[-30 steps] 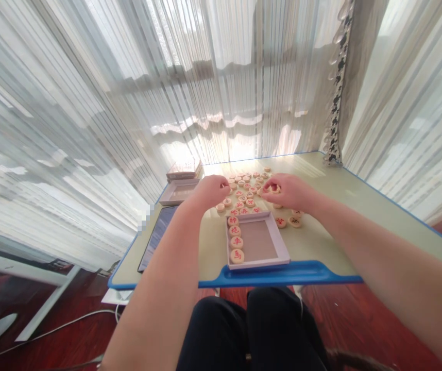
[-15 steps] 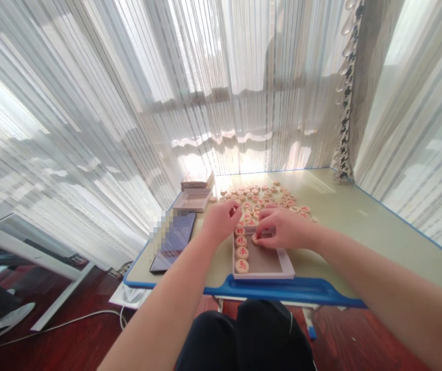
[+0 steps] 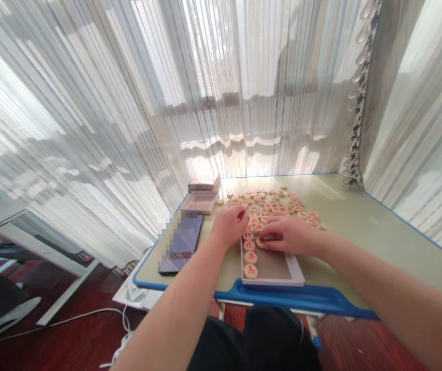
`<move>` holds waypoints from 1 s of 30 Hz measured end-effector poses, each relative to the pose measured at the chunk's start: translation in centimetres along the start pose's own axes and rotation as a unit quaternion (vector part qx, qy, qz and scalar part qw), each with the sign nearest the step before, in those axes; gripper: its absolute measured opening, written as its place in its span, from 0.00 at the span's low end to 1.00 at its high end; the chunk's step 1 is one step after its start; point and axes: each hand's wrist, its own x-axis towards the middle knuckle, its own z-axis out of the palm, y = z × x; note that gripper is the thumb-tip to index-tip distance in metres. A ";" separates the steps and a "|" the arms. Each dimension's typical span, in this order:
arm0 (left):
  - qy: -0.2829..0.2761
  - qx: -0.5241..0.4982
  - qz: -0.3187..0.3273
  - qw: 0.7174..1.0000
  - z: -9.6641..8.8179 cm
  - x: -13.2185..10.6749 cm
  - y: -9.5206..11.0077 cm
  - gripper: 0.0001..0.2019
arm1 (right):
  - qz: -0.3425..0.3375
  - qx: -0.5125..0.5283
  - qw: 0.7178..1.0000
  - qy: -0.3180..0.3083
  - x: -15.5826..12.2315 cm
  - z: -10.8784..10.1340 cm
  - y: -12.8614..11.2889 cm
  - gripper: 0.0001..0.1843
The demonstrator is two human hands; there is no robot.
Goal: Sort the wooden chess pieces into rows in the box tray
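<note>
A shallow white box point(image 3: 294, 275) lies at the table's front edge. Down its left side runs a column of round wooden xiangqi pieces point(image 3: 251, 257) with red characters. My right hand point(image 3: 290, 234) reaches over the box, its thumb and fingers closed on another xiangqi piece point(image 3: 260, 242) beside the top of that column. Just beyond the box's left corner is my left hand point(image 3: 228, 224), its fingers curled in; whatever may be inside them is hidden. Many loose xiangqi pieces point(image 3: 265, 206) are scattered behind both hands, some with red characters.
A dark tablet or phone point(image 3: 184, 242) rests on the table's left. Behind it stand an open pale box point(image 3: 200, 202) and a small stack point(image 3: 203, 181) of flat things. The light green table point(image 3: 363, 242) has a blue rim, with sheer curtains point(image 3: 244, 103) beyond.
The whole view has shifted slightly, so everything sits further right. My right hand has kept its piece near the top of the column, and my left hand remains curled by the corner.
</note>
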 end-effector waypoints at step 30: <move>-0.020 -0.047 0.021 0.998 -0.3 -0.2 0.9 0.10 | -0.014 -0.025 0.998 0.061 0.1 0.9 -0.2 0.07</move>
